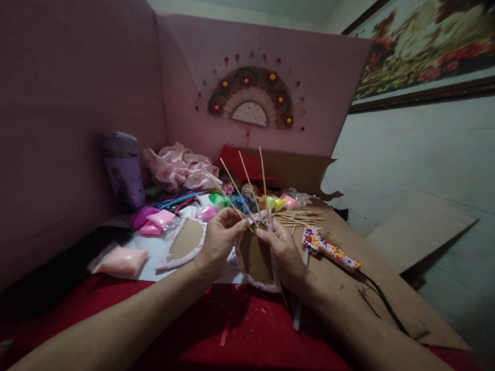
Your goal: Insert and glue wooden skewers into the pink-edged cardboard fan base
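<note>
My right hand [287, 257] grips the side of a cardboard piece [260, 259] edged with pale patterned cloth, its thumb near the top edge. Several thin wooden skewers [248, 174] fan upward from that edge. With thumb and fingers pinched together, my left hand [219, 242] holds the lower end of a skewer [219, 186] against the same edge. Where exactly the skewer ends meet the cardboard is partly covered by my fingertips. Left of my left hand, a similar cloth-edged cardboard piece [187, 239] lies on white paper.
A flowered glue gun [331, 251] with a glue stick rests on brown cardboard [374, 292] at right, its cord trailing forward. Loose skewers [299, 216] lie behind it. Clay packets [121, 260], crumpled cloth [180, 168] and a purple tumbler [124, 173] stand left. A decorated fan [252, 91] hangs behind.
</note>
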Available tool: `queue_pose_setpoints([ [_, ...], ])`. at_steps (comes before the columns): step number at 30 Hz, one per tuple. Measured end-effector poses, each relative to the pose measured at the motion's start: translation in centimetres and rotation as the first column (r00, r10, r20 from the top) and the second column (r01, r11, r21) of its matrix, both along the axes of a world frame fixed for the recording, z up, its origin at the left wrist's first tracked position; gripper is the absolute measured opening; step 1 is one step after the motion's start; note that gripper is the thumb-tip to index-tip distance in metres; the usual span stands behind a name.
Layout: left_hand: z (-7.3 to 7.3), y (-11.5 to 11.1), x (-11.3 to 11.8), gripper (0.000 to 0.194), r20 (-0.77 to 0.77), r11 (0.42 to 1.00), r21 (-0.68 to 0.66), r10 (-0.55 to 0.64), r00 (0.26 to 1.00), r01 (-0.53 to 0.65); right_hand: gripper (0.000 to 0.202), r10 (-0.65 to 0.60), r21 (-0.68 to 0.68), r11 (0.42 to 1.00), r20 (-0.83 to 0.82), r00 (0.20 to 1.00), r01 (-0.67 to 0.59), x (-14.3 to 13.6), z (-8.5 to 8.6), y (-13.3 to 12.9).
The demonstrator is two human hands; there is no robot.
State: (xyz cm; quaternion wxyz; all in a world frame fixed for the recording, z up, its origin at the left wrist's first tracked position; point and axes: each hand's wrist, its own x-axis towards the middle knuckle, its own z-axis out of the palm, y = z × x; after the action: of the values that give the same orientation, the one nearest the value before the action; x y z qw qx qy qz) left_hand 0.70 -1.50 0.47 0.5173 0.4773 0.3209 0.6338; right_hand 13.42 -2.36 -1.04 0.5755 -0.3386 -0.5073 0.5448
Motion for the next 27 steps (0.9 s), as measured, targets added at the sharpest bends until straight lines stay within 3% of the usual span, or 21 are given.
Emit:
queue_pose_setpoints([
  [27, 0.00, 0.12, 0.07, 0.023, -0.006, 1.000, 0.012, 0.008, 1.000, -0.008, 0.025, -0.035, 0.023, 0.999, 0.054, 0.998, 0.034, 0.06, -0.21, 0.35],
])
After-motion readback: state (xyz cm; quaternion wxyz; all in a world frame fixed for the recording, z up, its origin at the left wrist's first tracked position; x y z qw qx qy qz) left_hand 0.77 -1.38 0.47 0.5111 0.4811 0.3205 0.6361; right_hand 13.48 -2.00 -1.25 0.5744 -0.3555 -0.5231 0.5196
